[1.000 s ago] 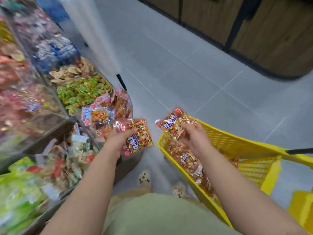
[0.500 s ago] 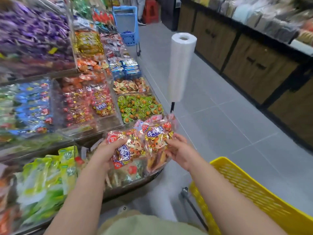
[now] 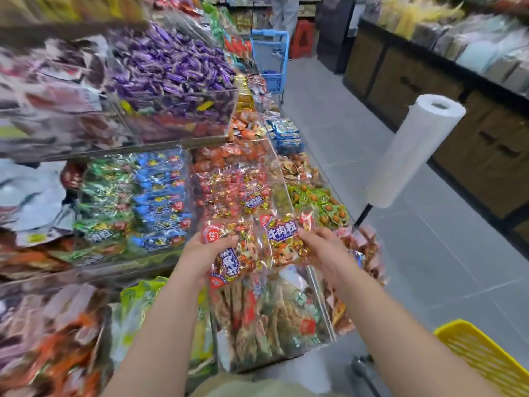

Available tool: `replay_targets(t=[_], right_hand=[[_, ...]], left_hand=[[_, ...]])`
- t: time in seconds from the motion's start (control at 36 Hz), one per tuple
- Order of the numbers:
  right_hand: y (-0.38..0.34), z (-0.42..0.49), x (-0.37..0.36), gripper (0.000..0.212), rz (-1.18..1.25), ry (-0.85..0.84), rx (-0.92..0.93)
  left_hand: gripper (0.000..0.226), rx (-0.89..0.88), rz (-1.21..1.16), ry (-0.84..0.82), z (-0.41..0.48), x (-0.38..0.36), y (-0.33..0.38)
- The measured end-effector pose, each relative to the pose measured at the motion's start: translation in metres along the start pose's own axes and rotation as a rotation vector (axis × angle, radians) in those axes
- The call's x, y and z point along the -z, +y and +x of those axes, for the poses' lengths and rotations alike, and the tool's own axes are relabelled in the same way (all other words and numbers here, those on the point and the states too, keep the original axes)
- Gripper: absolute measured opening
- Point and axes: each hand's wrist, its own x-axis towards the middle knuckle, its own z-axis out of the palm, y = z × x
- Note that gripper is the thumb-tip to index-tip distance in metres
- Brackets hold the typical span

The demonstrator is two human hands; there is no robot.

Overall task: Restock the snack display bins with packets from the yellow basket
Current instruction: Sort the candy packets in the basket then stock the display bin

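Yellow mesh shows at my lower right: the basket (image 3: 483, 356), only its corner in view, well apart from both hands. My left hand (image 3: 206, 253) grips one packet (image 3: 229, 267), fingers curled over its upper part; it hangs tilted, red seal up, blue label below. My right hand (image 3: 323, 250) grips a second packet (image 3: 282, 239) by its right side, held upright with the cartoon face toward me. The two sit side by side, and I cannot tell whether their edges touch or overlap. Both are held over the front of a clear bin (image 3: 266, 316) of long brownish packs. Just behind them, one tier up, a clear-walled bin (image 3: 237, 193) holds a heap of red and gold wrappers — one shows the same blue label. Left of it lie blue and green packs (image 3: 148, 196); above, purple sweets (image 3: 171, 70). A white roll of bags (image 3: 412, 150) stands on a black pole by the shelf's right side, over grey floor (image 3: 429, 267).
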Motion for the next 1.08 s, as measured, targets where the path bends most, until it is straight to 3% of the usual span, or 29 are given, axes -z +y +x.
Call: replay_targets(t=[0.06, 0.14, 0.17, 0.28, 0.36, 0.42, 0.47, 0.56, 0.64, 0.72, 0.83, 0.92, 1.0, 1.08], right_hand=[[-0.012, 0.013, -0.003, 0.044, -0.068, 0.105, 0.08], [-0.033, 0.038, -0.01, 0.062, -0.195, 0.199, 0.185], [-0.04, 0.045, -0.015, 0.064, -0.259, 0.21, 0.213], [-0.064, 0.076, -0.046, 0.054, -0.516, 0.235, 0.326], [-0.071, 0.1, -0.073, 0.046, -0.647, 0.16, 0.336], [-0.07, 0.117, -0.088, 0.054, -0.728, 0.117, 0.314], [-0.068, 0.13, -0.1, 0.069, -0.755, 0.099, 0.288], [-0.064, 0.145, -0.111, 0.071, -0.774, 0.073, 0.241], [-0.053, 0.157, -0.111, 0.094, -0.793, 0.018, 0.145], [-0.045, 0.169, -0.108, 0.098, -0.866, 0.011, 0.153], [-0.036, 0.179, -0.114, 0.075, -1.148, -0.006, 0.257], [-0.028, 0.191, -0.118, 0.105, -1.58, -0.008, 0.443], [-0.019, 0.201, -0.118, 0.106, -1.759, -0.103, 0.567], [-0.015, 0.211, -0.115, 0.106, -1.885, -0.146, 0.534]], left_hand=[[0.046, 0.002, -0.022, 0.018, 0.001, 0.008, 0.005], [0.072, -0.005, -0.062, 0.013, 0.01, 0.026, 0.007], [0.07, -0.015, -0.057, 0.024, 0.014, 0.032, 0.008], [0.072, -0.001, -0.07, 0.056, 0.024, 0.044, 0.021], [0.047, -0.024, -0.052, 0.086, 0.036, 0.047, 0.035], [0.043, -0.036, -0.043, 0.09, 0.042, 0.049, 0.047], [0.047, -0.052, -0.025, 0.096, 0.047, 0.052, 0.056], [0.051, -0.068, -0.024, 0.118, 0.054, 0.055, 0.067], [0.054, -0.055, -0.056, 0.131, 0.06, 0.058, 0.075], [0.063, -0.028, -0.035, 0.133, 0.065, 0.061, 0.081], [0.073, -0.012, -0.02, 0.139, 0.071, 0.062, 0.082], [0.071, 0.002, -0.037, 0.16, 0.075, 0.061, 0.079], [0.062, 0.005, -0.06, 0.179, 0.076, 0.057, 0.077], [0.061, -0.002, -0.074, 0.176, 0.073, 0.053, 0.077]])
